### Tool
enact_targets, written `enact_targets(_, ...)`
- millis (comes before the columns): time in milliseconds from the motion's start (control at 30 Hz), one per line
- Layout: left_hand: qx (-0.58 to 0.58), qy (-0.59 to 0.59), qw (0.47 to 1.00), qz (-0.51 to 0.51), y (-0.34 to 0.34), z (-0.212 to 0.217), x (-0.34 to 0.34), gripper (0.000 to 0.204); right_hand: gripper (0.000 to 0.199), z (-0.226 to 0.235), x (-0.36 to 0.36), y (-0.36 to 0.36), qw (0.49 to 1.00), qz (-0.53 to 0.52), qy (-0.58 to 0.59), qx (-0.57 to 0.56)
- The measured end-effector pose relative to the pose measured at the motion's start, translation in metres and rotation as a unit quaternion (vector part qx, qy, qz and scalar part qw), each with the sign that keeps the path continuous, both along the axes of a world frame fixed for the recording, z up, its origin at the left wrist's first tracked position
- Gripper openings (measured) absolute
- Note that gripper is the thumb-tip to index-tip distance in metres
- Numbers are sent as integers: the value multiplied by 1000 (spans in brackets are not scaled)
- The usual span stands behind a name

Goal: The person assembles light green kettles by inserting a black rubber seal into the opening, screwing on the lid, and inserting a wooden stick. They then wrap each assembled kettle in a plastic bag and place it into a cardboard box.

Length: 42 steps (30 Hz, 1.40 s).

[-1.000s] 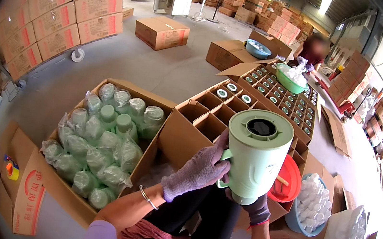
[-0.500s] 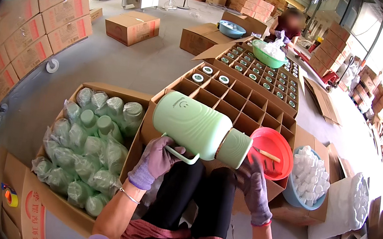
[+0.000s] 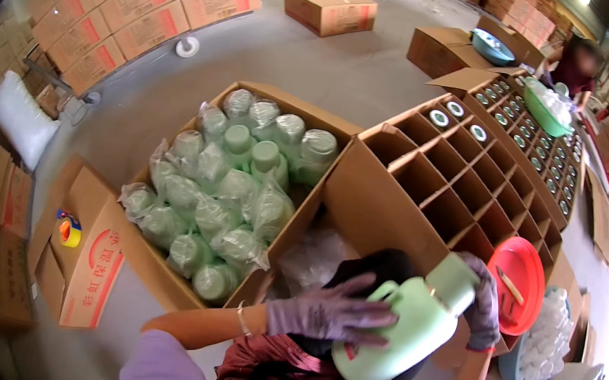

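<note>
A mint-green thermos jug (image 3: pixel 416 335) lies slanted over my lap, its cap (image 3: pixel 451 281) pointing up and to the right. My right hand (image 3: pixel 485 310), in a grey-purple glove, grips the jug at the cap end; part of its fingers is hidden behind the cap. Gloved too, my left hand (image 3: pixel 323 314) rests on the jug's side near the handle (image 3: pixel 386 291), fingers stretched out and apart. To the left, an open carton (image 3: pixel 252 89) holds several mint-green jugs in clear plastic bags (image 3: pixel 218 205).
A divided carton (image 3: pixel 396 194) with a few white-rimmed tops stands ahead. At right are a red basin (image 3: pixel 531 277) holding a wooden-handled tool (image 3: pixel 510 285), and a blue basin of clear plastic pieces (image 3: pixel 546 337). Stacked cartons (image 3: pixel 144 7) line the left; a co-worker (image 3: pixel 572 71) sits at far right.
The jug has swung from level to slanted, nearer my lap. My left hand has left the handle for the jug's side, and my right hand has taken the cap end. The view has turned left.
</note>
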State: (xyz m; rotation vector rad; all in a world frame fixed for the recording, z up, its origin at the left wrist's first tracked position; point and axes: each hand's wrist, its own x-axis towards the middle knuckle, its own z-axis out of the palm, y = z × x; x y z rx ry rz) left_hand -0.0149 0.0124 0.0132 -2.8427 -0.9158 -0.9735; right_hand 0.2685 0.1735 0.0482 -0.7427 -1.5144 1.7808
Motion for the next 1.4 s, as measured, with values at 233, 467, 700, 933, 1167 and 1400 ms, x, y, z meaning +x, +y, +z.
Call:
enact_targets(233,-62,6,992,106,-17,-13,-103,55,59,2,-29,-38,964,225,-136,51)
enact_targets(467,-300,-294,804,420,128,-143,-217,34,62,-2,-55,-19,979,99,-162,71)
enact_targets(700,-315,-201,751,544,195,-226,-247,36,74,-15,-56,-20,990,5,-128,-52)
enact_targets(933,-395,-58,744,536,229,-228,-267,38,48,-17,-59,-7,988,31,-115,-94)
enact_targets(1167,-265,-660,625,322,182,-161,-292,35,43,-17,-57,-5,988,30,-106,-111)
enact_targets(1400,-344,-576,664,331,165,-164,-291,42,40,-11,-66,-12,987,27,-112,-110)
